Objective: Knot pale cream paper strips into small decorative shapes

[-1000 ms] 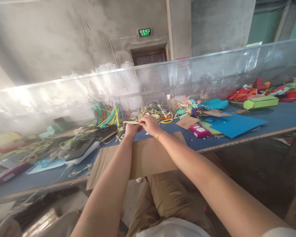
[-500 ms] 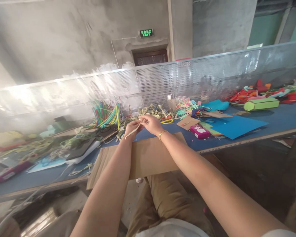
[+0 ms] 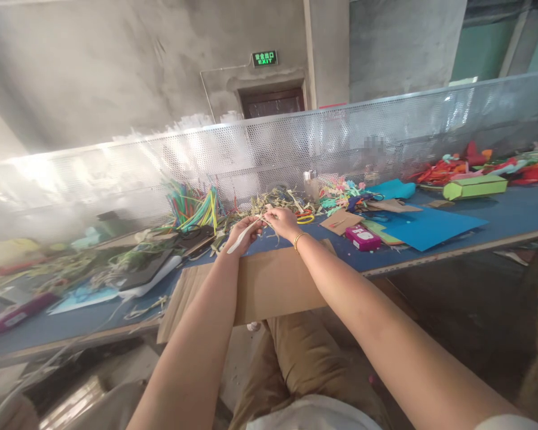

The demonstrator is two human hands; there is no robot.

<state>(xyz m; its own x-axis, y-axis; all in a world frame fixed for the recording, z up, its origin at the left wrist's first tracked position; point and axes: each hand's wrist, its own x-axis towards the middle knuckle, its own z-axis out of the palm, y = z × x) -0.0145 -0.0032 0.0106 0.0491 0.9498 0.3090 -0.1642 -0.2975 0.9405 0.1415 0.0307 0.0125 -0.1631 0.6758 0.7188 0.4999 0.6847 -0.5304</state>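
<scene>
A thin pale strip (image 3: 241,239) runs from my fingertips back across my left wrist; its material is too small to tell. My left hand (image 3: 245,232) is closed in a pinch on this strip. Close beside it, my right hand (image 3: 281,223), with a gold bracelet at the wrist, has its fingers pressed together at the strip's upper end. Both hands are held over the blue tabletop, just past a brown cardboard sheet (image 3: 278,286) at the table edge. A heap of dry, straw-coloured scraps (image 3: 280,198) lies right behind my fingers.
Yellow-handled scissors (image 3: 305,219), a magenta box (image 3: 363,237) and blue paper (image 3: 430,227) lie to the right. Colourful long stems (image 3: 192,206) stand behind left. A dark board (image 3: 147,272) lies farther left. A perforated metal screen (image 3: 287,143) borders the table's back.
My right hand has shifted slightly to the right, away from the left. More of the pale strip now shows, lying wider across my left wrist.
</scene>
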